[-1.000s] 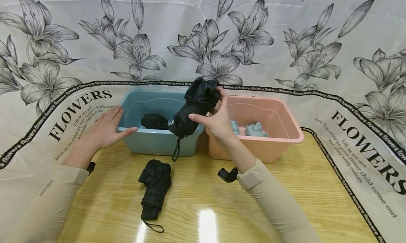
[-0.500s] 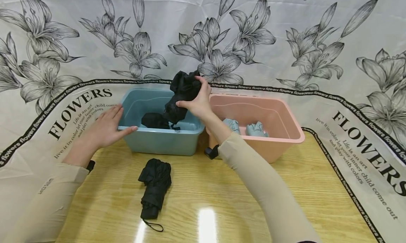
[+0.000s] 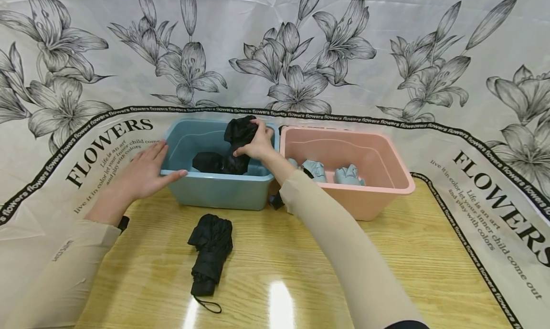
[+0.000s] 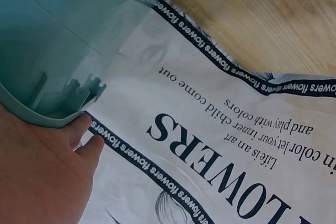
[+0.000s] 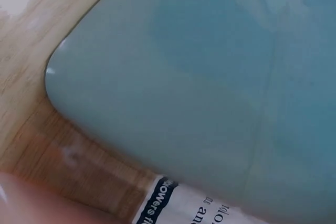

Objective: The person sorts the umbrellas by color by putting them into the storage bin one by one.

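In the head view my right hand (image 3: 260, 143) grips a folded black umbrella (image 3: 239, 132), tilted down inside the blue bin (image 3: 219, 191). Its lower end is beside another black bundle (image 3: 208, 162) lying in that bin. My left hand (image 3: 148, 170) rests on the bin's left end with fingers extended and thumb along the front rim; the left wrist view has this hand (image 4: 44, 169) against the rim. A third black item, a folded umbrella (image 3: 210, 252) with a wrist loop, lies on the table. The right wrist view is filled mostly by the bin's wall (image 5: 184, 93); the right hand's fingers are hidden there.
Right of the blue bin stands a pink bin (image 3: 348, 202), holding light blue bundles (image 3: 348, 175) partly behind its front wall. Both bins stand on a wooden table (image 3: 275, 252) against a flower-printed cloth (image 3: 258, 14). My right forearm (image 3: 335, 233) passes in front of the pink bin.
My right hand has carried the umbrella left and then down, from above the blue bin's right part to inside it. The left hand and the umbrella on the table stay put.
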`<state>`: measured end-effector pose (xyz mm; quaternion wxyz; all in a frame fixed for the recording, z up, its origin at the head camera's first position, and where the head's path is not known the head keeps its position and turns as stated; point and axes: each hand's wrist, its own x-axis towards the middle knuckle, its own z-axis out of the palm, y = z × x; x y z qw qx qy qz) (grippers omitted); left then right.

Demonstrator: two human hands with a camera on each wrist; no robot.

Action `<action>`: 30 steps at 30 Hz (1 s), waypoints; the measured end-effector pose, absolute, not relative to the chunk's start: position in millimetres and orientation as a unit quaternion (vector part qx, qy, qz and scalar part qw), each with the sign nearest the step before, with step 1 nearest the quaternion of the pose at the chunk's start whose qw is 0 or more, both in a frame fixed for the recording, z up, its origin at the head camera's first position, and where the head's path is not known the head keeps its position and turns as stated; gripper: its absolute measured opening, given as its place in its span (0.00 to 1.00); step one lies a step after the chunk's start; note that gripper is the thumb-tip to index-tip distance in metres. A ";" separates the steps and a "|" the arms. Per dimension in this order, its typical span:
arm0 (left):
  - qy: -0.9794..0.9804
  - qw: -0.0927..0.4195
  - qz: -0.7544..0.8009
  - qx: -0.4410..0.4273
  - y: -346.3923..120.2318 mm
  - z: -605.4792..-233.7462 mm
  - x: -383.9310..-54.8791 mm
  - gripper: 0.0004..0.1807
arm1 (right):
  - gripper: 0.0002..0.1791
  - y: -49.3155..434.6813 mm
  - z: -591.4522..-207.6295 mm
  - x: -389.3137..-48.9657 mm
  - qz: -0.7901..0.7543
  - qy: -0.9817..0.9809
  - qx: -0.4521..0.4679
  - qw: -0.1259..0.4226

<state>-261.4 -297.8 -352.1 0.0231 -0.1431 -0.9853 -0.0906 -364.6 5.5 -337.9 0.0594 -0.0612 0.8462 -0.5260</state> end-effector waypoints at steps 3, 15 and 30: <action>-0.985 0.025 -0.091 -0.144 -297.6 -352.1 -262.4 0.59 | 0.59 2.4 -341.3 -368.0 -0.506 0.855 -0.075 0.085; -0.986 0.017 -0.085 -0.140 -297.4 -352.3 -263.1 0.58 | 0.54 -13.9 -347.2 -367.2 -0.434 0.872 -0.108 0.199; -0.986 0.019 -0.087 -0.140 -298.3 -353.2 -262.9 0.58 | 0.50 -13.2 -350.3 -367.2 -0.373 0.870 -0.154 0.284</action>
